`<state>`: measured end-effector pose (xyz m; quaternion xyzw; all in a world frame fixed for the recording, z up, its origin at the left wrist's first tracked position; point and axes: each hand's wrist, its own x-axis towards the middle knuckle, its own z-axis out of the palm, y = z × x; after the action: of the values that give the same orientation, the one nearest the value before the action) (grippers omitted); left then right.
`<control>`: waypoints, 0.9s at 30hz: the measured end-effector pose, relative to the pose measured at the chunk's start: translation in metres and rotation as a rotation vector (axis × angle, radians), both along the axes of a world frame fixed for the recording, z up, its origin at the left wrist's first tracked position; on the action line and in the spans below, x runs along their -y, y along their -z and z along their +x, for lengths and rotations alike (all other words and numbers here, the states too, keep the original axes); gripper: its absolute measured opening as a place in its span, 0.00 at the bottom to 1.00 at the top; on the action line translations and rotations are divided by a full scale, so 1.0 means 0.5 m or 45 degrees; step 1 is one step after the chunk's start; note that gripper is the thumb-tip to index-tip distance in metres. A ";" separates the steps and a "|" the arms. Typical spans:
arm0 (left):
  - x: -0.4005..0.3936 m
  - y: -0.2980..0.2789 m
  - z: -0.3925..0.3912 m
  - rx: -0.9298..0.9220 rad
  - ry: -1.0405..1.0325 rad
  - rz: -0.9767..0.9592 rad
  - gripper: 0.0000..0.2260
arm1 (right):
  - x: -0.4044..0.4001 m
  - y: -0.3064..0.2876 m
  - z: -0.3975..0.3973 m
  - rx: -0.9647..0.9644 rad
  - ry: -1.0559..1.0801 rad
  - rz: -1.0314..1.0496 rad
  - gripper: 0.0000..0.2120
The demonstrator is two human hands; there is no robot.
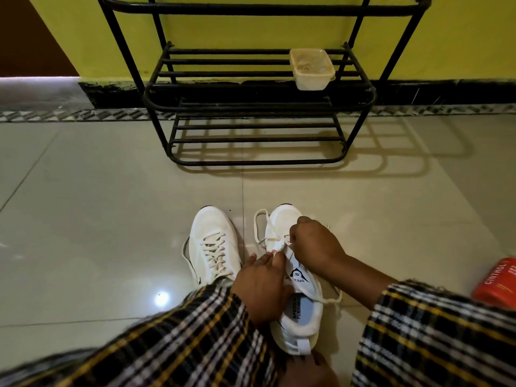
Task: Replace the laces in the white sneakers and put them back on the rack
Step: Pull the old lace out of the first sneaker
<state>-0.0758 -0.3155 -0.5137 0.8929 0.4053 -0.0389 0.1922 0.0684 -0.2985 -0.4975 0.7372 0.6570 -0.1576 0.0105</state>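
While two hands, left hand (pixel 261 286) and right hand (pixel 314 244), pinch one lace (pixel 280 254), two sneakers (pixel 213 247), one rack (pixel 251 107)

Floor (pixel 83 219): large tiles, smooth and highly glossy, showing a bright point reflection and the rack's shadow. Shoe rack (pixel 251 107): black metal tubing and rods, painted, with a dull sheen. Container (pixel 312 69) on the rack: cream plastic, translucent, slightly cloudy. Left sneaker (pixel 213 244): white upper of fine mesh cloth with smoother panels, matt; flat woven cream laces. Right sneaker (pixel 296 275): same matt white textile, fuzzy cloth collar lining, printed insole. Lace (pixel 261 216): flat woven cloth, matt. Sleeves (pixel 195 331): soft woven check cloth. Red packet (pixel 497 280): glossy printed wrapper. Wall (pixel 223 29): matt yellow paint.
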 end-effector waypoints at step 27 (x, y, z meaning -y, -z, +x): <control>0.000 -0.008 0.002 0.064 -0.017 0.085 0.21 | 0.010 -0.018 -0.026 0.158 -0.115 -0.069 0.11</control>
<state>-0.0749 -0.3155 -0.5095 0.8968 0.4073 -0.0018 0.1728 0.0557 -0.3033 -0.4883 0.7147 0.6830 -0.1286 0.0783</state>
